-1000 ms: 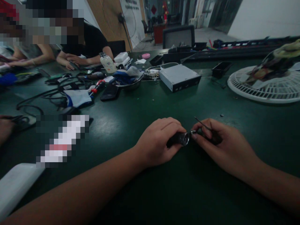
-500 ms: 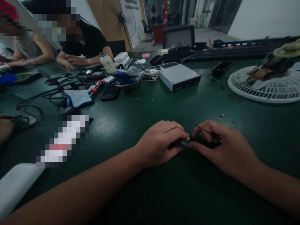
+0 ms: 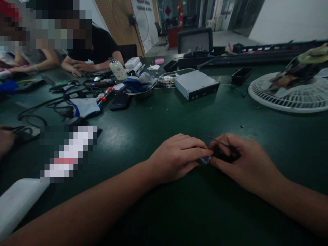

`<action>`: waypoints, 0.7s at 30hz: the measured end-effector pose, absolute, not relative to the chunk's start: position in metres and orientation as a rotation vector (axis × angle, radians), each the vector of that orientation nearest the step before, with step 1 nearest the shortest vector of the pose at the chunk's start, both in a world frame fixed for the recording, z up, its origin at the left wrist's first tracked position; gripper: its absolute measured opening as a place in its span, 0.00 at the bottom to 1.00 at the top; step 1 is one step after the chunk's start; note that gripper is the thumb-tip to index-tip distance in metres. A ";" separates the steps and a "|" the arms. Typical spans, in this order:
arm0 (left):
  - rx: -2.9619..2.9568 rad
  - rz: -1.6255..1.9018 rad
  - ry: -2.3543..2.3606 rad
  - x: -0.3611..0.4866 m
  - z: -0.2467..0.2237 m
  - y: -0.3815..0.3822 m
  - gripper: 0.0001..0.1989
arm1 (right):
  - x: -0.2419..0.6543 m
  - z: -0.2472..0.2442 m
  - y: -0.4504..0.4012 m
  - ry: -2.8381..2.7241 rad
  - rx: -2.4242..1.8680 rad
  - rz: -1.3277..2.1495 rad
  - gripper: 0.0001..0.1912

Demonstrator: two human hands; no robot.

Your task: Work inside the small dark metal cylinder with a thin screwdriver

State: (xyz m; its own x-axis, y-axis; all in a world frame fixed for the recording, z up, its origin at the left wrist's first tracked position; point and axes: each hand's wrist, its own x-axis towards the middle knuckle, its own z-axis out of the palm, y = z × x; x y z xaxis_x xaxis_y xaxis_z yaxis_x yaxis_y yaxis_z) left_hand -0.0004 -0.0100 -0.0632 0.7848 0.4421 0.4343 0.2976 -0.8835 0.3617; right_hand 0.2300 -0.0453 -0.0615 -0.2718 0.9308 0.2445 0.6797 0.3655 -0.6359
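Observation:
My left hand [image 3: 180, 155] is wrapped over a small dark shiny part [image 3: 205, 160] on the green table; most of the part is hidden under the fingers. Close on its right, my right hand [image 3: 241, 155] has its fingers curled around a thin dark metal tool [image 3: 217, 140], whose slim tip points up and left. The right thumb and fingertips meet the part's right end. What kind of tool it is I cannot make out. A small metal nut-like ring [image 3: 242, 126] lies beyond my right hand.
A silver disc drive [image 3: 196, 83] stands ahead, with a white fan grille [image 3: 284, 99] to its right. Cables, gloves in a metal bowl [image 3: 143, 92] and a black phone [image 3: 120, 101] lie at left. Other people sit at the far left; another person's hand [image 3: 6, 140] shows at the left edge.
The left fingers have slid slightly right and forward over the dark part, covering more of it. The tool in my right hand has shifted a little, its tip moving left.

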 end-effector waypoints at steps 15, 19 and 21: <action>2.289 1.207 1.207 -0.003 -0.065 -0.006 0.11 | 0.229 -0.061 -0.045 -1.934 -1.306 0.594 0.14; 2.196 1.262 1.320 -0.003 -0.067 -0.003 0.13 | 0.228 -0.057 -0.048 -1.997 -1.295 0.564 0.10; 2.204 1.261 1.304 -0.002 -0.068 -0.003 0.13 | 0.228 -0.056 -0.048 -2.003 -1.286 0.553 0.10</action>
